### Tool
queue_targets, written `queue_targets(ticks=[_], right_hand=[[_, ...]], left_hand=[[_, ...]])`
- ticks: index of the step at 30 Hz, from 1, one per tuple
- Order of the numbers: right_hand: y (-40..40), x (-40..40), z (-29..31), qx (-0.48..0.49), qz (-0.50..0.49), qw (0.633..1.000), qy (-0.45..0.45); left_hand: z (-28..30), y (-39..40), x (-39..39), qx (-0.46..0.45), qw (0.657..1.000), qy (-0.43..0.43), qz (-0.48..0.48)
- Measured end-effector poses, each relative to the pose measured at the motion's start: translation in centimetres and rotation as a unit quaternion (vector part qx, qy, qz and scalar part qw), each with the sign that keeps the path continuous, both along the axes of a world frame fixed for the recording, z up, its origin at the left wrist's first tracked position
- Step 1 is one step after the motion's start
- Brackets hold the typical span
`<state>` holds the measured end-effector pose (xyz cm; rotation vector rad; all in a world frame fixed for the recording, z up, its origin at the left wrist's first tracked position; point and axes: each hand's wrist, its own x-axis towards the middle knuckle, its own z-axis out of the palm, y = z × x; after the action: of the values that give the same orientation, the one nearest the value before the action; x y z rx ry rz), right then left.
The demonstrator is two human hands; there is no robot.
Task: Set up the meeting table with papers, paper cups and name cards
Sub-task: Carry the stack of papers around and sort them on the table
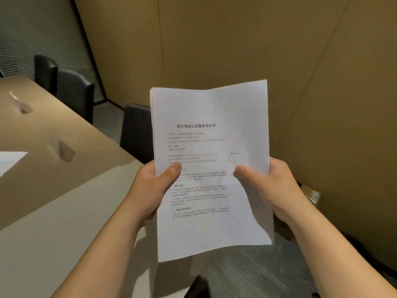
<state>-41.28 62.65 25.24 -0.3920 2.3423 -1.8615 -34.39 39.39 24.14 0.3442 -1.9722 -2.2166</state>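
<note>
A stack of white printed papers (pixel 210 117) is held upright in front of me, off the right end of the table. A pen stroke runs across the top sheet. My left hand (pixel 150 186) grips the stack's left edge, thumb on the front. My right hand (pixel 266 186) grips the right edge the same way. The beige meeting table (pixel 64 201) lies to the left and below. One white sheet (pixel 8 162) lies on it at the far left edge of the view.
Black chairs (pixel 73 91) stand along the table's far side, and another black chair (pixel 137 130) stands just behind the papers. Tan wall panels rise close on the right. A floor socket box (pixel 311 195) sits by the wall. Grey carpet lies below.
</note>
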Motion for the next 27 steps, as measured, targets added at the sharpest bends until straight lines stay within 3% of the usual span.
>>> queue_targets(ticks=[11,21,27], right_hand=[[11.8,-16.4,-0.5,-0.036,-0.092,0.994,-0.037],[11.1,-38.0,1.0,-0.026,-0.111,0.991,-0.064],[8.3,-48.9,0.2,-0.033,-0.083,0.994,-0.064]], left_hand=[[-0.6,10.2,-22.3,-0.005,0.992,0.012,-0.125],[-0.8,9.9,-45.1,0.043,0.991,0.014,-0.125],[-1.9,8.0,-54.0,0.068,0.993,0.031,-0.089]])
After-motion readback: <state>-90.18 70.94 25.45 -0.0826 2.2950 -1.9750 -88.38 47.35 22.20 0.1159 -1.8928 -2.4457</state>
